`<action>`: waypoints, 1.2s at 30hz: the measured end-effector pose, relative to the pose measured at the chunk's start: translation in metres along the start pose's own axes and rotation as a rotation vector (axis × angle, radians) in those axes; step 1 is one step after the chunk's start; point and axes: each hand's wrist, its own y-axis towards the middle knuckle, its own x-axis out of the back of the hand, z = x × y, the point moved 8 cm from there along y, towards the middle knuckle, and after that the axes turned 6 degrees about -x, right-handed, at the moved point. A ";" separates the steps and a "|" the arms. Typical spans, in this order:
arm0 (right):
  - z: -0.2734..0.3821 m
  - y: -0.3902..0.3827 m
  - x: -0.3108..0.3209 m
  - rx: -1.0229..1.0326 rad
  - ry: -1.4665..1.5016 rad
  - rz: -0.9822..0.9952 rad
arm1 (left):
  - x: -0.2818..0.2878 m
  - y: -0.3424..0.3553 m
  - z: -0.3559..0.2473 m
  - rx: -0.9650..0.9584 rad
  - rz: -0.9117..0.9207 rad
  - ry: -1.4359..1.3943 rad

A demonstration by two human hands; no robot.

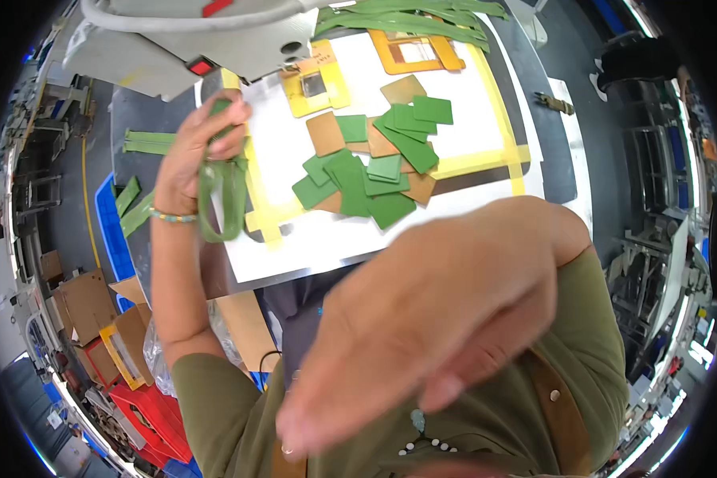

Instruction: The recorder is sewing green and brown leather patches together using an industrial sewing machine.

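Observation:
At the left edge of the white work board (287, 259), my left hand (203, 139) is closed round a green webbing strap (223, 199), which hangs below it in a loop. My right hand (430, 311) is raised close to the camera, blurred, its fingers stretched out and its thumb apart. Nothing shows in it. Beyond it on the board lies a loose pile of green rectangular pieces (346, 183) and tan square pieces (324, 134). A yellow frame-shaped template (317, 89) and an orange-yellow one (414, 54) lie behind the pile.
A light grey machine body (175, 48) with a red button stands at the back left. Green straps (406, 16) lie along the far edge, with another strap (147, 143) at left. A blue crate (111, 231), cardboard boxes (88, 303) and a red bin (155, 422) stand left of the table.

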 end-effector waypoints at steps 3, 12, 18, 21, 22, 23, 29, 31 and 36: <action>0.006 -0.003 -0.020 0.166 0.086 -0.032 | 0.025 -0.005 -0.020 -0.020 0.012 0.204; 0.001 -0.003 -0.038 0.343 0.368 -0.199 | 0.177 -0.038 -0.110 -0.449 -0.258 1.291; 0.002 0.002 -0.038 0.409 0.462 -0.208 | 0.209 -0.078 -0.121 -0.487 -0.584 1.877; 0.007 0.002 -0.033 0.286 0.296 -0.091 | 0.125 -0.081 -0.116 -0.702 -0.499 2.122; 0.009 -0.002 -0.028 0.221 0.212 -0.039 | 0.089 -0.082 -0.110 -0.815 -0.416 2.137; 0.011 -0.005 -0.021 0.158 0.126 0.015 | 0.066 -0.079 -0.103 -0.758 -0.340 1.944; -0.024 -0.039 0.107 -0.579 -1.177 -0.303 | -0.070 -0.030 -0.023 -0.775 0.143 1.637; -0.041 -0.061 0.153 -0.863 -1.170 -0.472 | -0.090 -0.017 -0.008 -0.806 0.167 1.687; -0.075 -0.079 0.176 -0.778 -0.929 -0.516 | -0.090 0.003 0.001 -0.730 -0.022 1.666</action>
